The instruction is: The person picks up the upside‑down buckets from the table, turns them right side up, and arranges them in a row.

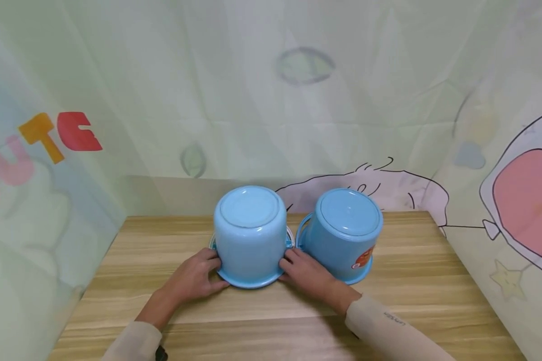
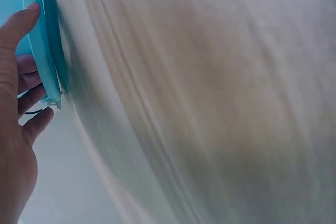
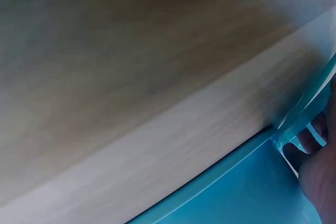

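While the head view takes in both hands at once, each wrist view brings one set of fingers up close. The pale blue bucket (image 1: 250,250) stands upside down on the wood-grain counter (image 1: 253,331), its base facing up. At its left side the left hand (image 1: 194,276) grips it low, by the rim; the left wrist view adds a thumb (image 2: 23,22) on one side of a curved blue edge and fingers on the other, near a small pale fitting (image 2: 51,102). At the bucket's right side the right hand (image 1: 308,273) grips low as well; the right wrist view shows its bent fingers at a blue edge, though which bucket fills most of the lower part there I cannot tell. Just right of the pale blue bucket is a second bucket (image 1: 336,245), also upside down, with a blue handle (image 1: 300,231) between the two; its red sticker (image 1: 363,257) shows only in the head view. Behind the pale blue bucket hangs a printed cloth (image 1: 235,110).
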Available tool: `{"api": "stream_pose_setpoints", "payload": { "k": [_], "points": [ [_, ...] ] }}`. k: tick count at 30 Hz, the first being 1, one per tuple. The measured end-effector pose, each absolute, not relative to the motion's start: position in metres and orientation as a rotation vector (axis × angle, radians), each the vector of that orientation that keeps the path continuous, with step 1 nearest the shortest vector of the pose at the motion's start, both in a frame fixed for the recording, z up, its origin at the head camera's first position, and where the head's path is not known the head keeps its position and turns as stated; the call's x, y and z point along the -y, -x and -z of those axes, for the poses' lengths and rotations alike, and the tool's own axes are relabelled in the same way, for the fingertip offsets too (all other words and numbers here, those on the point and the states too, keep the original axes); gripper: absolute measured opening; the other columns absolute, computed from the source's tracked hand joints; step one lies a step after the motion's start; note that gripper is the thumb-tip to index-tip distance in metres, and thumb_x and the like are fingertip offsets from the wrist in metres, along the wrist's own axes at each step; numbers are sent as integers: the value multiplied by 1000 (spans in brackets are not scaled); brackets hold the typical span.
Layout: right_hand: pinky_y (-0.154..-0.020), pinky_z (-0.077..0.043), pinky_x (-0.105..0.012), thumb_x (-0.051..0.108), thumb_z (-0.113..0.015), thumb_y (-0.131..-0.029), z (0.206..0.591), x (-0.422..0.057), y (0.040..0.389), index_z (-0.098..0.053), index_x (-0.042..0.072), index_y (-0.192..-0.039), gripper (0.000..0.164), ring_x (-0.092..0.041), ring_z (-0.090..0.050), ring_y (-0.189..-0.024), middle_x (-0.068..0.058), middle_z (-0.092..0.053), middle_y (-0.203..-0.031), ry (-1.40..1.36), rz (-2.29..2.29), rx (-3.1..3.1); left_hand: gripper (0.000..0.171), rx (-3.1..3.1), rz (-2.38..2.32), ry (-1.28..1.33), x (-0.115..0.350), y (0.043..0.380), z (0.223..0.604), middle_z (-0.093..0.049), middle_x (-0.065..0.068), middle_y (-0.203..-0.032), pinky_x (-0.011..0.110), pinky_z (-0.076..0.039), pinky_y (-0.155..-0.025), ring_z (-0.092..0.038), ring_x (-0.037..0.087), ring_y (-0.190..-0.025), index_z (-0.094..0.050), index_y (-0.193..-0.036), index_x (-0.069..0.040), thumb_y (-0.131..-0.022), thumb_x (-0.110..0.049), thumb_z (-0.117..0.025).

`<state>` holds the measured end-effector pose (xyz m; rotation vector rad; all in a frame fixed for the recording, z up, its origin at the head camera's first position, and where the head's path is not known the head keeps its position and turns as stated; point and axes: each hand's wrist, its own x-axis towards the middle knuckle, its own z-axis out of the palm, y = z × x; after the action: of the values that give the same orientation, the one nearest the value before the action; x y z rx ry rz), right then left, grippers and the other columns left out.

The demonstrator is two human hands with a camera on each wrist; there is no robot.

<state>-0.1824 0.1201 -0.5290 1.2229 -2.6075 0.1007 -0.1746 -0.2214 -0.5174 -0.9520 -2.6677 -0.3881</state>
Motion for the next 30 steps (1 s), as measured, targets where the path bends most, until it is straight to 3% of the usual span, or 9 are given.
{"api": "stream_pose_setpoints", "payload": {
  "k": [6,13,19,30],
  "points": [
    [-87,-50,-26,37,-66,-101,525,-128,184,-60,21,-110,19,-15,-53,-102,3,-54,-108,-1273,-138,2565,44,2578,348,1003,221,173,514,-60,0,-97,31,-56,-73,-56,13,-89,-71,-85,-10,-68,-42,-95],
    [-85,-48,-28,20,-62,-104,522,-132,184,-58,19,-112,9,-15,-50,-99,2,-52,-107,-1330,-107,2528,34,2519,313,1010,222,170,512,-61,3,-98,32,-58,-74,-55,15,-89,-69,-88,-9,-69,-24,-94],
    [-84,-46,-29,7,-61,-101,515,-134,178,-58,18,-111,15,-17,-49,-99,1,-52,-105,-1312,-131,2537,31,2550,335,995,222,165,509,-61,8,-108,37,-60,-86,-58,19,-99,-70,-99,-7,-75,-12,-88],
    [-83,-50,-29,2,-63,-96,514,-139,173,-61,15,-110,19,-18,-50,-98,-1,-53,-104,-1297,-222,2431,23,2485,389,993,217,161,503,-59,6,-103,37,-59,-84,-57,20,-98,-65,-95,-7,-81,7,-76]
  ]
}}
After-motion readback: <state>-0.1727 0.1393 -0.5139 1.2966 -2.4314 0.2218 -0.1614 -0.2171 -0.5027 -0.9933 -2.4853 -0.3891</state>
